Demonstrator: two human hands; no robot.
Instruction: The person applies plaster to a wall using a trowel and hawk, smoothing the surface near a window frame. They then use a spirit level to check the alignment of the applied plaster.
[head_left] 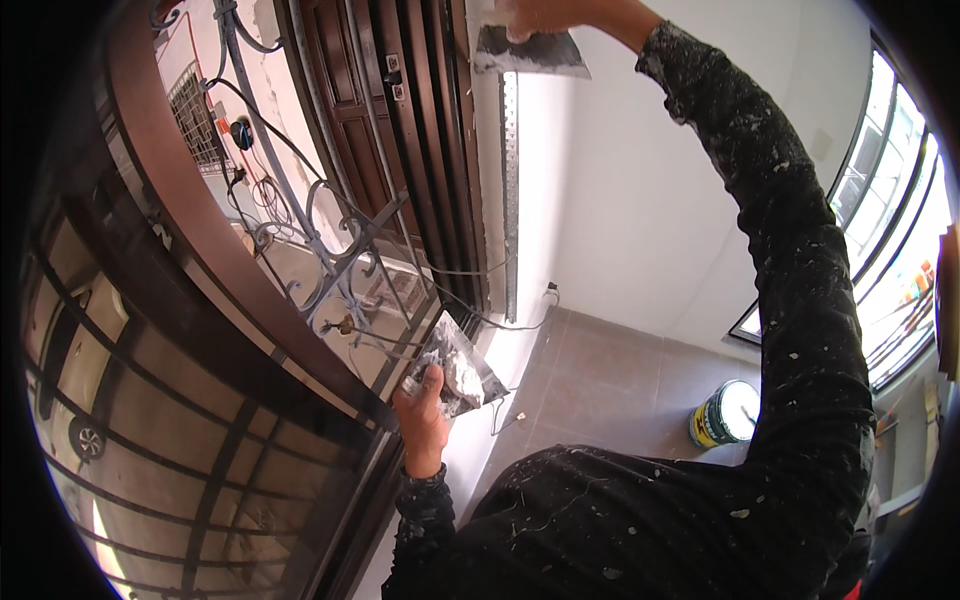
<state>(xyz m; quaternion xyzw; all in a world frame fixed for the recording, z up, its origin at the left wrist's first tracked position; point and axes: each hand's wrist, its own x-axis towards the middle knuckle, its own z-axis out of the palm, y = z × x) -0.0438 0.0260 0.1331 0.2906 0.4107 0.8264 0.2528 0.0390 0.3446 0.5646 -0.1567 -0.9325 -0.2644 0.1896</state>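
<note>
Against the white wall [620,180], right hand [545,15] presses a putty knife [525,52].

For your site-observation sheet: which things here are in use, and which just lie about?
In use: trowel in right hand; loaded filler blade in left hand; wall corner strip.
Lying about: paint tin; loose cable; iron gate.

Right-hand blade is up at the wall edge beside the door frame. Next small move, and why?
Probably draw the wide blade down along the metal corner strip. The right hand presses it at the strip's top, and the left hand holds a second, filler-loaded blade low.
</note>
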